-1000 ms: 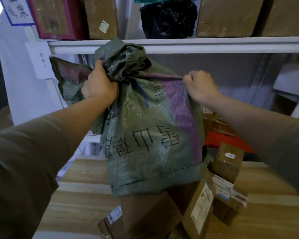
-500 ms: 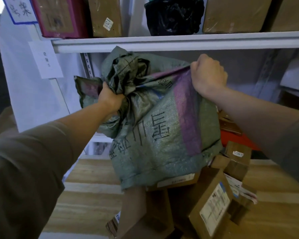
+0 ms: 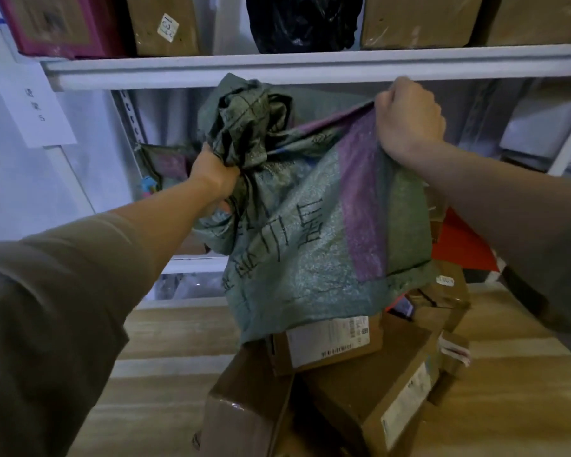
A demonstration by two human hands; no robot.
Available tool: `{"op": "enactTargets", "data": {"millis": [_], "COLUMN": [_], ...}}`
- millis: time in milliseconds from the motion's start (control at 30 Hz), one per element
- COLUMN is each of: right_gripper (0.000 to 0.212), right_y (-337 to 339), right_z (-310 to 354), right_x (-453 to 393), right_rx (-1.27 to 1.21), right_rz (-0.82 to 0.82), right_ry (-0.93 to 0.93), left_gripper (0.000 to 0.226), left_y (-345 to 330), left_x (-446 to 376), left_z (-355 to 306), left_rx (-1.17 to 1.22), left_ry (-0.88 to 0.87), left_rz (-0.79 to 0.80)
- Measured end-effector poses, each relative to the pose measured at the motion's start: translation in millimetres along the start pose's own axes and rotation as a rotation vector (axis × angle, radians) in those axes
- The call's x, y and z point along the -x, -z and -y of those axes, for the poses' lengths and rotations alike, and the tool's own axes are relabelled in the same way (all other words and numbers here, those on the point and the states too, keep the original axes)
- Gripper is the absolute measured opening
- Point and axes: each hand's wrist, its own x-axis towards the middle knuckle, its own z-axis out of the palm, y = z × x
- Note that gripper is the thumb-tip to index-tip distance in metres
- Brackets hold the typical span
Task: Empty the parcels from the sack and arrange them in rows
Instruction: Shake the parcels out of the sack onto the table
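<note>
A: sack status?

B: Green woven sack held up, mouth down, over the parcel pile. Left hand fisted round the bunched fabric at the upper left, fingers buried in the folds. Right hand pinches the upper right corner, fingers curled tight on the cloth, knuckles just under the shelf lip.

A: clearance?

B: Tight at the top. White shelf rail sits right above the sack's bunched top and touches or nearly touches the right hand, can't tell which. Left side open: white wall w/ a paper label, shelf upright beside it. The sack's lower hem hangs over the pile, overlapping the top box.

A: contents?

B: Can't see inside. The fabric hangs slack and flat in the lower half. Box w/ a white shipping label pokes out from under the hem. Below it a larger brown box w/ a label on its side, tilted. Plain brown box at lower left, against it. Smaller boxes stacked to the right, red flat item behind them.

A: surface?

B: Wood-plank floor; bare to the left of the pile and to the right. Parcels are heaped, not in rows. Upper shelf carries brown boxes, a black bag and a pink-edged box.
</note>
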Motion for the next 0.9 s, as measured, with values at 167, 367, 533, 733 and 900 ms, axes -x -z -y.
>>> {"op": "enactTargets", "data": {"millis": [167,367,533,733,900], "right_gripper": [0.023,0.025,0.025,0.069,0.117], "right_y": [2.6,0.0,-1.3,-2.7,-27.1], "right_z": [2.6,4.8,1.4,-6.6,-8.0], "right_x": [-1.6,-5.5,-10.0,-20.5,-13.6], "right_rx": [-0.066,-0.048,-0.2,-0.217,-0.264], "right_rz": [-0.174,-0.075,-0.039,0.376,0.589], "right_ry": [0.063,0.094,0.074,-0.142,-0.297], "left_gripper": [0.058,0.068,0.052,0.042,0.037], "left_y": [9.5,8.7,15.3,20.2,18.6], "left_x": [-8.2,-19.1,-5.8,3.6,8.3], "left_z": [-12.6,2.2,-15.2,-37.0,-46.3], "left_rx": [0.22,0.006,0.388,0.35,0.593], "left_ry": [0.034,0.004,0.129,0.104,0.138], "left_rz": [-0.185,-0.054,-0.149,-0.309,-0.217]}}
